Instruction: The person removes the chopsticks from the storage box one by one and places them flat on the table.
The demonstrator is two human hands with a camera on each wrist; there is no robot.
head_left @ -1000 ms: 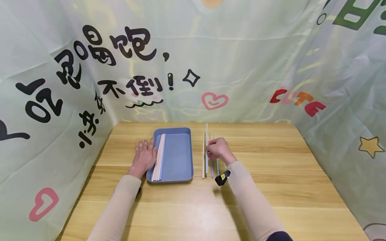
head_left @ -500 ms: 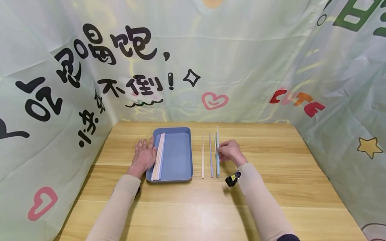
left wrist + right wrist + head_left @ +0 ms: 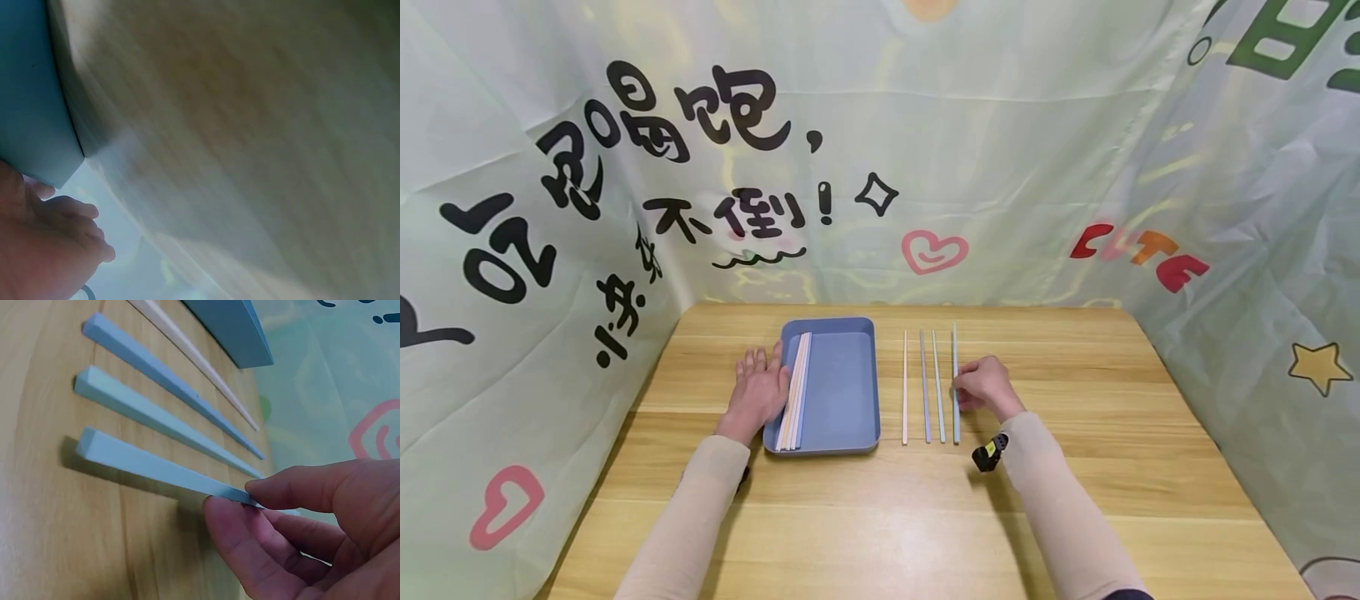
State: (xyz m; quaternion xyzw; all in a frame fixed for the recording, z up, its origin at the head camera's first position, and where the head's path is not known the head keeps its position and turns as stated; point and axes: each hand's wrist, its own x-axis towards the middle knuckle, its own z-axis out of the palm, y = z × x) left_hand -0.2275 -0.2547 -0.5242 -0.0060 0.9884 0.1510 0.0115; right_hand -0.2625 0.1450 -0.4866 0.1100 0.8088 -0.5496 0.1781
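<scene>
1. One blue chopstick [image 3: 957, 423] is pinched, as we see it, between the thumb and fingers of the right hand [image 3: 988, 387], its thick end toward the person. We cannot tell whether it touches the table [image 3: 880, 517].
2. To its left we count three more lying on the wood, side by side and apart: a green chopstick [image 3: 938, 392] nearest, then a violet chopstick [image 3: 925, 392], then a pink chopstick [image 3: 905, 392].
3. Farther left we find a blue tray [image 3: 842, 392], with a bundle [image 3: 793, 392] of pale chopsticks lying along its left side.
4. At the tray's left edge we see the left hand [image 3: 758, 392], unclasped, its fingers straight and spread.
5. On the cloth [image 3: 1022, 167] behind, we read black lettering [image 3: 730, 112], "吃饱喝饱," with "不倒!" below it. To the right we read "CUTE" [image 3: 1153, 246] in red, pink and orange; a green character [image 3: 1285, 37] above is cut off by the frame.
6. On the right wrist we notice a black camera [image 3: 989, 452] bearing a yellow label, too small for us to read.
</scene>
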